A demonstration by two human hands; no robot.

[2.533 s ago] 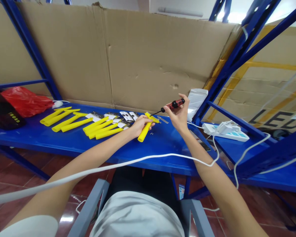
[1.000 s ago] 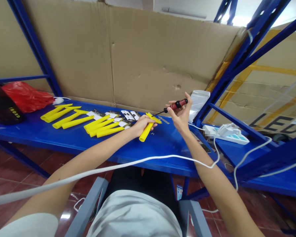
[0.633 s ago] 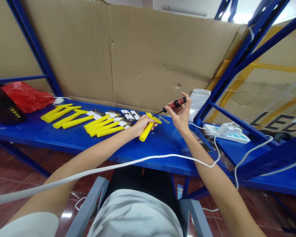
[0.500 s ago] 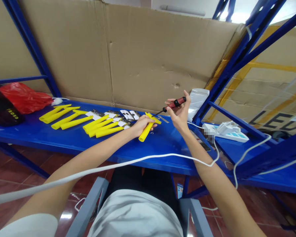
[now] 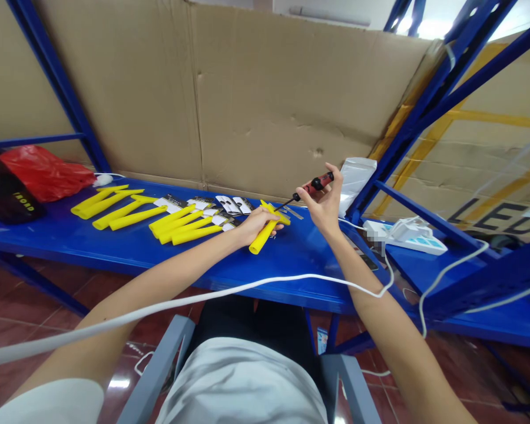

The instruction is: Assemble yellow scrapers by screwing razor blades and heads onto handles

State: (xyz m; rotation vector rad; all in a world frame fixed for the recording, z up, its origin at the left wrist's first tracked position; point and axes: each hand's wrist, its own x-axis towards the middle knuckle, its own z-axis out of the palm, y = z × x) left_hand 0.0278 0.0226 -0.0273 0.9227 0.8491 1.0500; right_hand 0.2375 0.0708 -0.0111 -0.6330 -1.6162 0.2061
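My left hand [image 5: 257, 227] is closed around a yellow T-shaped plastic handle [image 5: 261, 240], its round end pointing toward me. In my right hand [image 5: 325, 206] is a screwdriver [image 5: 314, 185] with a red and black grip, slanting down to the left. Its shaft meets the head of the yellow handle; my fingers hide part of that head, and any screw there is too small to make out. Just right of the handle lies a thin metal strip [image 5: 295, 212].
Several more yellow handles [image 5: 188, 227] lie in rows to the left, with black-and-white cards [image 5: 233, 205] behind. A red plastic bag [image 5: 46, 174] and a black bag [image 5: 6, 191] sit far left. At right are a white power strip [image 5: 417, 235] and a white cable [image 5: 265, 282] crossing in front.
My left fingers have shifted a little, with fingertips now showing beyond the yellow handle's right side. The screwdriver stays at the handle's head, with my right hand almost unchanged.
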